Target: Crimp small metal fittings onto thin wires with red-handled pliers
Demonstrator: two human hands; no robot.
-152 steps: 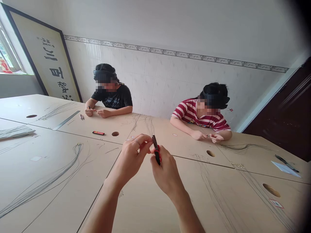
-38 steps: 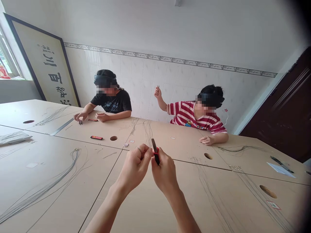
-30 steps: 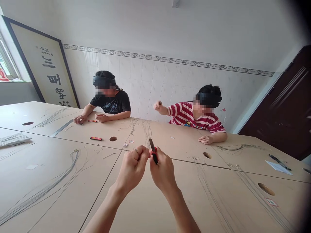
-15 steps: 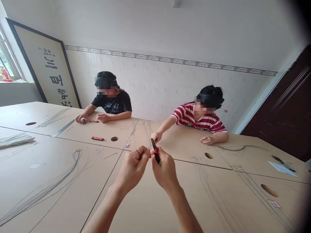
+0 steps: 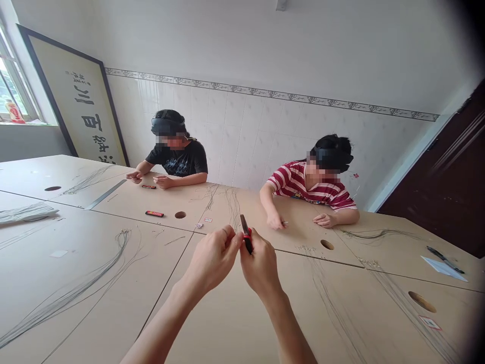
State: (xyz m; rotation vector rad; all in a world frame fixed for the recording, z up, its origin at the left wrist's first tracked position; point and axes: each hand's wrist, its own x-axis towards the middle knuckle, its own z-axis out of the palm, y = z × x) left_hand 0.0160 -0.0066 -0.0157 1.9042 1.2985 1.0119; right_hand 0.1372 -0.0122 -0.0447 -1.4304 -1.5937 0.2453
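Beige tabletop (image 5: 227, 323) below pliers (image 5: 247, 237); tiled wall (image 5: 235, 136) behind.

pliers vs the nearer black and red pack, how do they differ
The pliers are held raised, tip upward, in the right grip; the pack lies flat on the table. The pliers have a bare dark tip; the pack is a slim bar. Both show black and red.

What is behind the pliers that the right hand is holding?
Behind the pliers, the tabletop shows, with thin wires stretching toward its far edge. What lies directly behind the pliers, right hand and left hand is covered, so the wires' near ends cannot be seen.
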